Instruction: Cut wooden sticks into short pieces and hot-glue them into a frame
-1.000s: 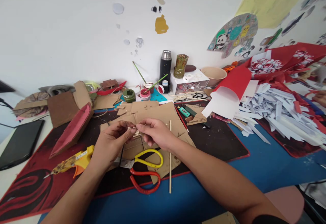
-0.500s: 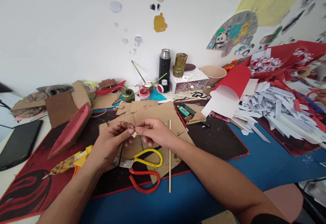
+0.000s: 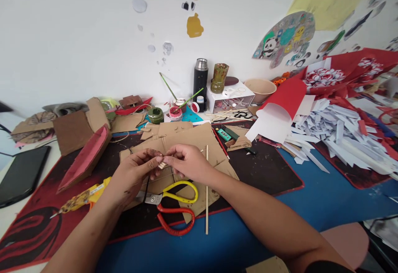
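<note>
My left hand [image 3: 132,177] and my right hand [image 3: 190,163] meet over the desk, fingertips pinched together. Between them is a small bundle of short pale wooden stick pieces [image 3: 162,165], mostly covered by the fingers. Thin pale strands or sticks show beneath the right fingers; their kind is unclear. Just below the hands lie scissors [image 3: 153,199] with one yellow and one red handle, their blades partly behind my left wrist. A long wooden stick [image 3: 207,206] lies right of them. Underneath are brown cardboard sheets [image 3: 199,135]. A yellow glue gun [image 3: 77,199] rests by my left forearm.
Paint jars [image 3: 156,115] with brushes and a black thermos [image 3: 200,80] stand against the wall. Left are a pink-lined cardboard boat shape [image 3: 85,157] and a black tablet-like device [image 3: 23,177]. On the right are a cutter [image 3: 234,135], red paper [image 3: 287,95] and heaped white paper strips [image 3: 336,126].
The view has shifted very slightly. Both hands keep their pinch on the small stick bundle with hardly any movement; the bundle looks slightly turned.
</note>
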Demonstrator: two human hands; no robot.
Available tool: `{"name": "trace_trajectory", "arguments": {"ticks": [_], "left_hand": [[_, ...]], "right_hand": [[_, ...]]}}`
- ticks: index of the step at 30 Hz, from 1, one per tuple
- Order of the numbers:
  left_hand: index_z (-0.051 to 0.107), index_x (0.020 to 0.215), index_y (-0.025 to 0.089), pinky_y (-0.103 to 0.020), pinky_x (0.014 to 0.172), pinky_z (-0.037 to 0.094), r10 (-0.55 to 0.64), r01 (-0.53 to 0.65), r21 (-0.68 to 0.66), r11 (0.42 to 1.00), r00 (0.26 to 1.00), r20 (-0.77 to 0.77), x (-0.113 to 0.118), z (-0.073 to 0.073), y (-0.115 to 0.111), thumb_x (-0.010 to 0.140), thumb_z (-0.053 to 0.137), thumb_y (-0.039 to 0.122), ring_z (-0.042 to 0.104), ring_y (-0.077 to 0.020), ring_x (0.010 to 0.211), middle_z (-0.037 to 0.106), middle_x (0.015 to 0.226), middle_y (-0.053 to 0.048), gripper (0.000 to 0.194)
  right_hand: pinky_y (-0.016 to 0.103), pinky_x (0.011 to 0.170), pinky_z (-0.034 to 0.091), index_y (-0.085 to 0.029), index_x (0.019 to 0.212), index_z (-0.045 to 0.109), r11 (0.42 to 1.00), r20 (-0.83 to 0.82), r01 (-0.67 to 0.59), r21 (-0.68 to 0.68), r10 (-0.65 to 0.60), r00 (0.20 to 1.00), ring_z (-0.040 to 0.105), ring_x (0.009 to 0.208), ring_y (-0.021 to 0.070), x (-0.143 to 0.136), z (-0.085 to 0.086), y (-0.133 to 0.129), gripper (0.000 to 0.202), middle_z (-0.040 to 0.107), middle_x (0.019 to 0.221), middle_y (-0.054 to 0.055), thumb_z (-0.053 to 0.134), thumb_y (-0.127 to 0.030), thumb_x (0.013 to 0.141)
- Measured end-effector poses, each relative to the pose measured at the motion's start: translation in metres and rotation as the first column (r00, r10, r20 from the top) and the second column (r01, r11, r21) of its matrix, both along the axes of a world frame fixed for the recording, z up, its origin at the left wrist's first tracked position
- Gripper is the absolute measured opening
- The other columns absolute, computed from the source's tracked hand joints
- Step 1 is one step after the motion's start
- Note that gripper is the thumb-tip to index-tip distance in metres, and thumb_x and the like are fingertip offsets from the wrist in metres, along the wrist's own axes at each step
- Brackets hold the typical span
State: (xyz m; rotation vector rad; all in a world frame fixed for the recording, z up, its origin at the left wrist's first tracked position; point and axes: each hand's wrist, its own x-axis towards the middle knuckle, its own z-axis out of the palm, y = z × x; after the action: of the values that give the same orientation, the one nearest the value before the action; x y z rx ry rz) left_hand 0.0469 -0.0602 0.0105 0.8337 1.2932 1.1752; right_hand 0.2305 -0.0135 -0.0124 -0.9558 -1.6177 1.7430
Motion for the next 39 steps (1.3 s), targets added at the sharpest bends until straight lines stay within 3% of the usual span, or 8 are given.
{"name": "trace_trajectory", "arguments": {"ticks": [5,10,20,28,33,39], "left_hand": [[0.081,0.075,0.016,-0.021,0.045,0.046,-0.040,0.041,-0.038,0.998,0.999,0.001,-0.003,0.000,-0.001,0.051,0.105,0.050,0.059,-0.0120,0.051,0.070,0.064,-0.004,0.048],[0.082,0.080,0.016,-0.021,0.045,0.046,-0.083,0.085,-0.092,0.992,0.996,0.030,-0.007,-0.005,-0.002,0.054,0.105,0.047,0.060,-0.0125,0.053,0.069,0.065,-0.004,0.046],[0.081,0.074,0.017,-0.017,0.043,0.045,-0.148,0.177,-0.215,0.960,0.978,0.144,-0.010,-0.001,-0.002,0.049,0.108,0.046,0.055,-0.0082,0.049,0.066,0.062,-0.002,0.047],[0.081,0.076,0.017,-0.017,0.046,0.047,-0.184,0.205,-0.187,0.961,0.975,0.122,-0.011,-0.003,-0.002,0.053,0.106,0.047,0.057,-0.0085,0.052,0.067,0.065,-0.002,0.045],[0.081,0.080,0.018,-0.022,0.050,0.050,-0.163,0.162,-0.120,0.980,0.987,-0.003,-0.017,0.001,0.000,0.054,0.105,0.051,0.063,-0.0123,0.057,0.070,0.071,-0.002,0.048],[0.082,0.095,0.020,-0.031,0.075,0.061,0.024,-0.019,0.020,1.000,0.962,-0.274,-0.038,0.008,0.008,0.053,0.099,0.061,0.073,-0.0189,0.076,0.081,0.088,-0.006,0.062]], "right_hand": [[0.020,0.043,0.039,-0.021,0.112,0.073,0.998,0.024,0.030,0.052,-0.031,0.999,0.050,0.042,0.0083,0.002,0.000,0.001,0.020,0.064,0.063,-0.007,0.076,-0.036,0.099],[0.021,0.047,0.042,-0.023,0.120,0.075,0.996,0.004,-0.026,0.087,0.026,1.000,0.051,0.045,0.0090,0.005,0.000,0.003,0.023,0.061,0.063,-0.007,0.070,-0.037,0.102],[0.021,0.049,0.040,-0.022,0.114,0.076,0.987,-0.004,-0.071,0.144,0.072,0.997,0.051,0.048,0.0095,0.005,0.002,0.001,0.024,0.060,0.062,-0.007,0.071,-0.040,0.100],[0.021,0.049,0.043,-0.021,0.110,0.073,0.991,-0.019,-0.067,0.117,0.069,0.997,0.052,0.046,0.0091,0.005,0.002,0.000,0.020,0.059,0.061,-0.008,0.071,-0.037,0.099],[0.019,0.045,0.042,-0.020,0.106,0.069,0.998,-0.040,-0.033,0.059,0.036,0.999,0.051,0.044,0.0082,0.005,0.006,0.001,0.018,0.060,0.060,-0.008,0.073,-0.035,0.097],[0.018,0.043,0.041,-0.019,0.100,0.065,0.997,-0.072,0.053,0.048,-0.050,0.996,0.050,0.043,0.0077,0.007,0.009,0.010,0.013,0.060,0.059,-0.008,0.072,-0.031,0.097]]}}
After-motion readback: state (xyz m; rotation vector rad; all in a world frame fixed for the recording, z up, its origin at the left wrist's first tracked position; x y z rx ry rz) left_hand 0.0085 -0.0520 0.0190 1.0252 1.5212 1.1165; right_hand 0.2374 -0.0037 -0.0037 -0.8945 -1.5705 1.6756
